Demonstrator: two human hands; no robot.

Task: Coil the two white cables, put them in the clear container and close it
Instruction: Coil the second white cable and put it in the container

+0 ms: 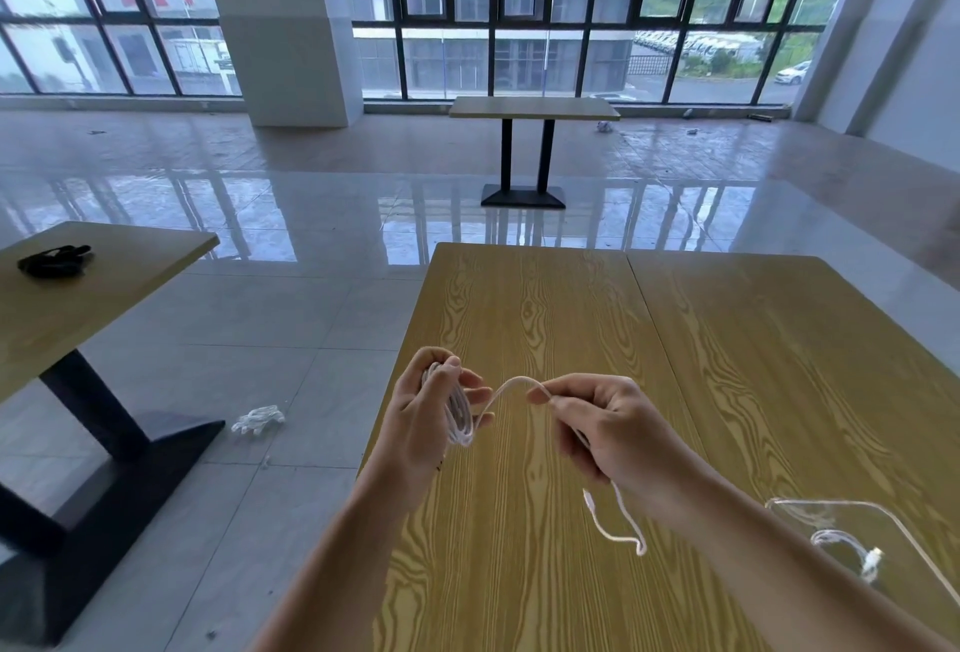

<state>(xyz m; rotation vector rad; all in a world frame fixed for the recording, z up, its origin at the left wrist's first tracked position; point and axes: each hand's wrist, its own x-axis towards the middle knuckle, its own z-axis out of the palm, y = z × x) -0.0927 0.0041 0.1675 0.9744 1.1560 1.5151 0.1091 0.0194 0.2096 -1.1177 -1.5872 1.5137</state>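
Right now your left hand (426,409) grips a coil of white cable (460,417) above the wooden table (545,318), while your right hand (602,430) pinches its loose tail. Near your right forearm, the clear container (893,542) holds the second cable (841,545). No writing is legible anywhere.

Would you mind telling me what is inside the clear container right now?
The container holds one white cable, its connector showing through the wall. The right forearm covers its near left part, so anything there is hidden. The other cable is in the hands.
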